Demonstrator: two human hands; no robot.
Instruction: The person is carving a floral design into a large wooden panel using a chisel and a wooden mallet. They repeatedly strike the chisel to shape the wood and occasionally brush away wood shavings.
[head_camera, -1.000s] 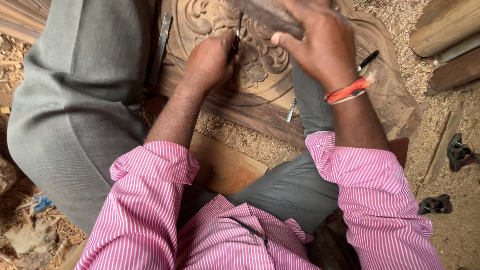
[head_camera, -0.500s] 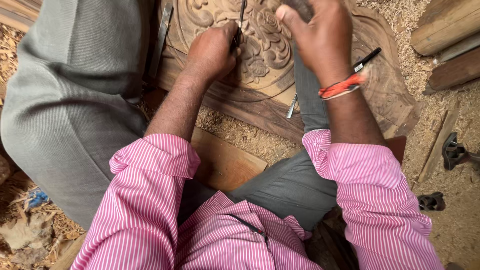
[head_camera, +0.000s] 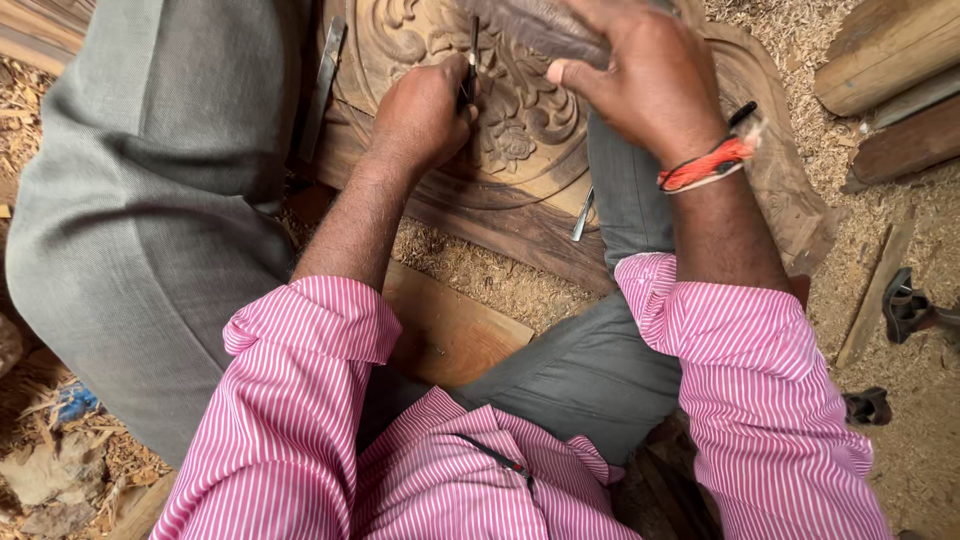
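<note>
Across the carved wood panel (head_camera: 520, 215), left edge first: a flat metal tool (head_camera: 322, 88) lies along that edge, untouched. Left hand (head_camera: 425, 115) fisted tight around a thin chisel (head_camera: 470, 60), tip down on the floral relief near the panel's middle. A second loose chisel (head_camera: 582, 214) rests at the lower edge by the knee. Right hand (head_camera: 645, 75), orange wrist thread (head_camera: 705, 165), wraps a dark wooden mallet (head_camera: 530, 25) raised just above the chisel head; its top end is cut off by the frame. Sawdust (head_camera: 470, 265) and wood blocks (head_camera: 890, 50) lie off the right edge. Judgement: keep the chisel steady and upright, strike lightly and squarely, follow the petal line, avoid slipping into finished relief.
</note>
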